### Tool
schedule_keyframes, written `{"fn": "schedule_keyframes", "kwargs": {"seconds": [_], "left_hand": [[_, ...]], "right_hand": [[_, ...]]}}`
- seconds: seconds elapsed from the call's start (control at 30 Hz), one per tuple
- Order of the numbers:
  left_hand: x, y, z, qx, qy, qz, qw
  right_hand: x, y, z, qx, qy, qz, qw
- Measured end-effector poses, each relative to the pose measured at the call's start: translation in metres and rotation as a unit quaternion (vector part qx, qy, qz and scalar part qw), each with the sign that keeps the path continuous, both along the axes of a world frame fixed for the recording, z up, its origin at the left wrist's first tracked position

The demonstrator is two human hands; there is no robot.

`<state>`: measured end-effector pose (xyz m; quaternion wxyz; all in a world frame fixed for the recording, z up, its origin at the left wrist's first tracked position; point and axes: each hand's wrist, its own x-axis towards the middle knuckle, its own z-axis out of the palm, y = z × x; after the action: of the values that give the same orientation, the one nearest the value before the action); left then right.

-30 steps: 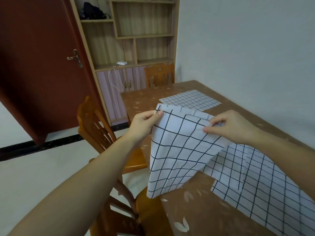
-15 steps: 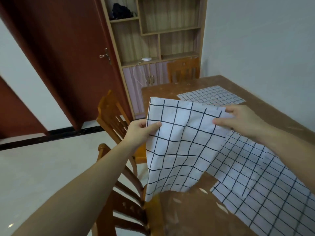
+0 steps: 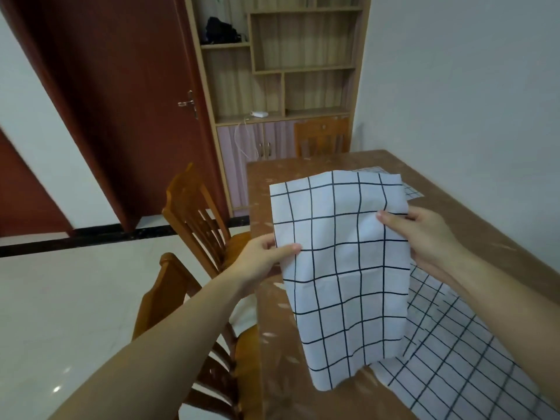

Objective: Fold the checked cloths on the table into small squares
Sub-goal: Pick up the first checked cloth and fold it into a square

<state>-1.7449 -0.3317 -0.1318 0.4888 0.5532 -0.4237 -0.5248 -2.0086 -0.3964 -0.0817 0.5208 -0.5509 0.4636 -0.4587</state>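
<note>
1. at nine o'clock a dark red door [image 3: 127, 95] stands open, its metal handle [image 3: 188, 103] near its right edge, above a pale glossy floor [image 3: 75, 304].
2. toward seven o'clock two wooden chairs sit at the table's left side: the near chair [image 3: 169, 298] low in view, the second chair [image 3: 194, 213] just beyond it.
3. at twelve o'clock a wooden shelf unit [image 3: 281, 65] fills the far wall, a dark bundle [image 3: 221, 31] on an upper shelf and a small white device [image 3: 259, 114] with a trailing cord on its counter. a third chair [image 3: 322, 137] stands at the table's far end.
4. the left hand [image 3: 263, 259], just left of centre, pinches the left edge of the held checked cloth [image 3: 339, 268], thumb on the near face and fingers curled behind.
5. that cloth, white with a black grid, is lifted off the brown table [image 3: 260, 189] and hangs roughly upright at the centre, its lower end dangling just above the tabletop around five o'clock.
6. the right hand [image 3: 424, 237], at three o'clock, grips the cloth's right edge, thumb across the front, other fingers hidden behind.
7. a second checked cloth [image 3: 469, 359] lies spread flat on the table from four to five o'clock, partly behind the held one.
8. a third checked cloth [image 3: 410, 190] lies flat at one o'clock, mostly hidden.
</note>
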Motion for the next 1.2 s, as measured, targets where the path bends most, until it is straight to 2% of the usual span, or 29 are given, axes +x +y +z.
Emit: {"fn": "schedule_keyframes", "kwargs": {"seconds": [0.1,0.4,0.63,0.83,0.97,1.2], "left_hand": [[-0.015,-0.008,-0.009,0.019,-0.009,-0.004,1.0],[-0.044,-0.018,-0.009,0.013,0.066,-0.012,0.998],[-0.055,-0.017,-0.012,-0.004,0.047,0.031,0.998],[-0.055,-0.015,-0.011,0.009,0.065,0.032,0.997],[-0.061,-0.012,-0.019,-0.016,0.039,0.008,0.999],[-0.055,-0.011,-0.022,-0.018,0.043,0.018,0.999]], "right_hand": [[-0.021,-0.001,-0.001,0.008,0.032,-0.011,0.999],[-0.055,0.001,0.006,-0.001,0.076,-0.045,0.996],[-0.056,0.007,0.012,-0.015,0.077,-0.064,0.995],[-0.052,0.009,0.014,-0.044,0.094,-0.086,0.991],[-0.047,0.009,0.013,-0.058,0.096,-0.085,0.99],[-0.042,0.011,0.011,-0.074,0.119,-0.085,0.987]]}}
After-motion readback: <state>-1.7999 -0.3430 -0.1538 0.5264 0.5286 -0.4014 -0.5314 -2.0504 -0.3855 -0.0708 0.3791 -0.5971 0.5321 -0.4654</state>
